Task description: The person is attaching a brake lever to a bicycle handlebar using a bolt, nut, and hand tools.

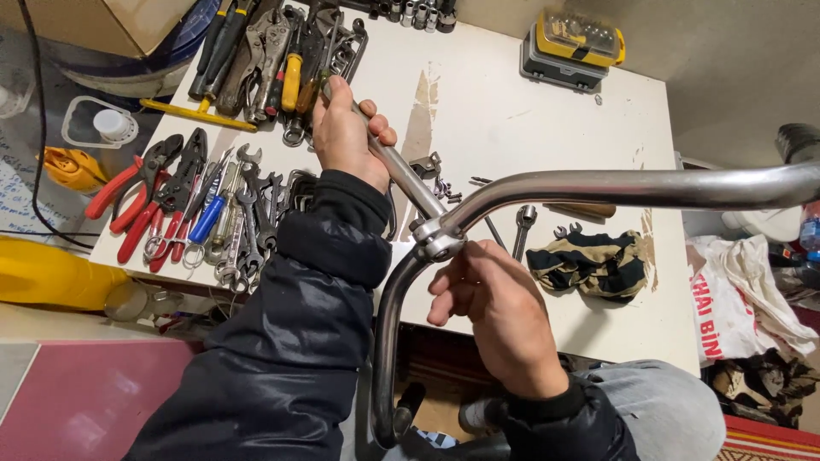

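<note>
Left hand (346, 132): grip closed around the upper end of the metal stem (395, 166), fingers wrapped over, thumb side toward the desk (512, 111). Right hand (500, 307): fingers pinched on the silver clamp (436, 239) where stem meets the bent chrome handlebar (598, 188); grip closed on that joint, palm below it.

Handlebar runs from the clamp rightward across the view and curves down toward the lap on the near side. It sits directly between both hands, raised above the desk edge, not resting on it.

Judgement: the stem wants holding steady with the left while the right works the clamp; keeping the bar from swinging looks the main concern, since its long end hangs free to the right.

Further out: a loose spanner (523, 224) and a camouflage cloth (594, 260) lie just beyond the right hand. Red-handled pliers (141, 201) and rows of wrenches (252, 213) lie left of the sleeve. Yellow bit case (574, 43) at far edge.
</note>
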